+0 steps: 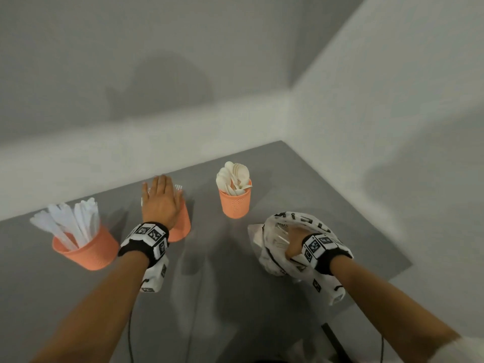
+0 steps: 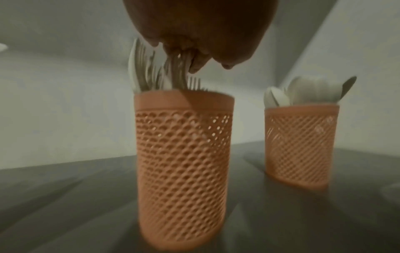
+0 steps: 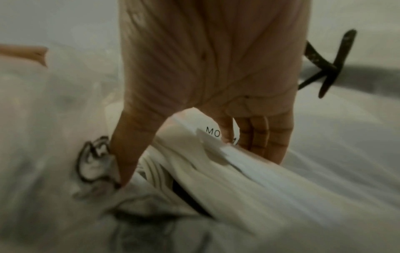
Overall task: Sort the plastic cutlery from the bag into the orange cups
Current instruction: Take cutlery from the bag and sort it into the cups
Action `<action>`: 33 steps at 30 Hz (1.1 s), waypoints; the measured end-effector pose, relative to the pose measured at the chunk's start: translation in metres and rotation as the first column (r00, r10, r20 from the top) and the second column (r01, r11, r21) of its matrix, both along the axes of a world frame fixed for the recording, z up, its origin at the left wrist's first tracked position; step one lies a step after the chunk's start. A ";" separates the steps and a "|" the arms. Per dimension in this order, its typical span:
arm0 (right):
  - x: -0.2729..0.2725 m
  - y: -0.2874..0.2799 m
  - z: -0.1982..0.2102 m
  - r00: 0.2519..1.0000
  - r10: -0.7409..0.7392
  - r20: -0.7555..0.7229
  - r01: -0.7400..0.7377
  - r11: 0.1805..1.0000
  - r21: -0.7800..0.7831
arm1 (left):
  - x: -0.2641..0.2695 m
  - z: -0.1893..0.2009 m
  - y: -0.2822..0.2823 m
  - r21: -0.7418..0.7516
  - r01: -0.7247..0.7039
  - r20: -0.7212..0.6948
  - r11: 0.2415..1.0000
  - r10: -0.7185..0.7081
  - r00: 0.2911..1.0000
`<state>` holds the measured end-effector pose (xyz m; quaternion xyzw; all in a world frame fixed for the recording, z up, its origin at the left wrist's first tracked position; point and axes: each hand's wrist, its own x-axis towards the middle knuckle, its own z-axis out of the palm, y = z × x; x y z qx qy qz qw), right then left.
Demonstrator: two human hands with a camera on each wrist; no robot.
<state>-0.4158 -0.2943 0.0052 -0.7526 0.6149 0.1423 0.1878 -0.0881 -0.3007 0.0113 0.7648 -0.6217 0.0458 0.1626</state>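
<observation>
Your left hand hovers palm-down over the middle orange cup at centre left of the head view, fingers straight and held together above the forks; the left wrist view shows fingertips touching the fork tines, but blur hides whether they pinch one. Your right hand sits inside the printed plastic bag at lower right of the grey bench, fingers pointing down and together, thumb spread apart, amid white cutlery; whether it grips any, you cannot tell. Left cup holds knives. Rear cup holds spoons.
</observation>
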 end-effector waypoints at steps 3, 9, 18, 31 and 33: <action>0.000 -0.004 -0.009 0.999 -0.024 0.040 0.023 0.999 0.022 | -0.019 0.018 0.006 -0.129 0.046 -0.051 0.991 -0.053 0.997; 0.006 -0.006 -0.015 0.998 -0.009 0.059 0.010 1.000 -0.018 | -0.116 0.036 0.041 -0.110 0.412 -0.602 0.905 -0.390 0.696; 0.014 0.011 -0.006 0.997 0.010 0.078 -0.017 0.995 0.097 | -0.161 -0.001 0.039 0.236 0.390 -0.631 0.890 -0.165 0.758; -0.005 0.008 0.001 0.974 -0.150 0.170 0.102 0.960 0.261 | -0.163 0.028 0.026 0.359 0.334 -0.405 0.871 -0.177 0.897; -0.006 0.008 0.000 0.975 -0.155 0.159 0.113 0.963 0.244 | -0.162 0.030 0.024 0.380 0.348 -0.410 0.857 -0.181 0.894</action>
